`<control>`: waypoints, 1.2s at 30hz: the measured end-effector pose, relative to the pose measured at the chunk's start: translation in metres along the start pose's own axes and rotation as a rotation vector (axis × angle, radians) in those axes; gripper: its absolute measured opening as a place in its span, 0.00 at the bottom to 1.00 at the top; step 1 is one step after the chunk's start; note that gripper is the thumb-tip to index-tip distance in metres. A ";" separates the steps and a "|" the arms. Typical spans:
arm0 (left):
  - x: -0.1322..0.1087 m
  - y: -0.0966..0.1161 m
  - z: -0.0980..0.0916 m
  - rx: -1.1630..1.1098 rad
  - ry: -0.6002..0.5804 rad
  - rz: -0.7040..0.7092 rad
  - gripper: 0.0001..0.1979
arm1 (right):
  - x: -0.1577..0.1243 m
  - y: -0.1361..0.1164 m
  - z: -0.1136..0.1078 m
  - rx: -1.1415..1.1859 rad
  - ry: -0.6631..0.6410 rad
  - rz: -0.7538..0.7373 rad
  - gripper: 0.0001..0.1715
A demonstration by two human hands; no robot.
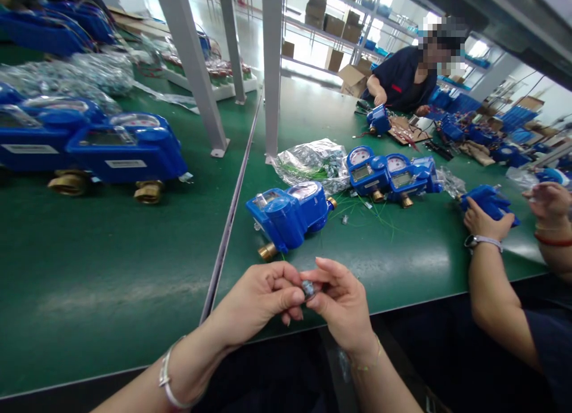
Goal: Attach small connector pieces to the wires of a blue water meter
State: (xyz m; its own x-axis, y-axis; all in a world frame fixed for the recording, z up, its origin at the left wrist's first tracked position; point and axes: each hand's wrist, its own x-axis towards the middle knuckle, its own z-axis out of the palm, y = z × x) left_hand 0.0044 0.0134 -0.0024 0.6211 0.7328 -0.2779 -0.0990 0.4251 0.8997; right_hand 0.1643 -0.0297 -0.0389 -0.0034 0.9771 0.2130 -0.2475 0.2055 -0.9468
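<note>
My left hand (261,300) and my right hand (340,303) meet at the near edge of the green table (111,270). Both pinch one small grey metal part (308,289) between thumbs and fingertips. Just beyond the hands a blue water meter (290,213) with brass fittings lies on its side. Thin green wires (361,207) and a small loose part (344,220) lie to its right.
Two joined blue meters (388,174) and a clear plastic bag (313,160) sit further back. More blue meters (89,142) line the left. A co-worker's hands (487,219) hold a blue meter at right; another person (402,79) works at the far end. Grey posts (272,67) stand mid-table.
</note>
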 end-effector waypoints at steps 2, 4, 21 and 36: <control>0.001 -0.002 0.000 -0.026 -0.005 0.003 0.13 | 0.000 0.001 0.000 -0.019 -0.004 -0.009 0.27; 0.001 -0.004 0.000 -0.047 -0.010 -0.001 0.15 | -0.001 0.002 -0.001 -0.053 -0.008 -0.015 0.27; -0.009 0.003 0.003 0.310 0.032 0.089 0.09 | -0.001 0.007 0.005 0.108 0.087 0.029 0.25; -0.013 0.006 0.005 0.591 0.106 0.112 0.08 | -0.005 0.006 0.001 -0.178 0.012 -0.041 0.25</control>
State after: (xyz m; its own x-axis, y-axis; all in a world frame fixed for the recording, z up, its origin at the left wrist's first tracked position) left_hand -0.0006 0.0035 0.0085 0.5480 0.8178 -0.1757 0.3079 -0.0019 0.9514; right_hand 0.1621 -0.0340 -0.0451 0.0147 0.9681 0.2500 -0.0720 0.2504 -0.9654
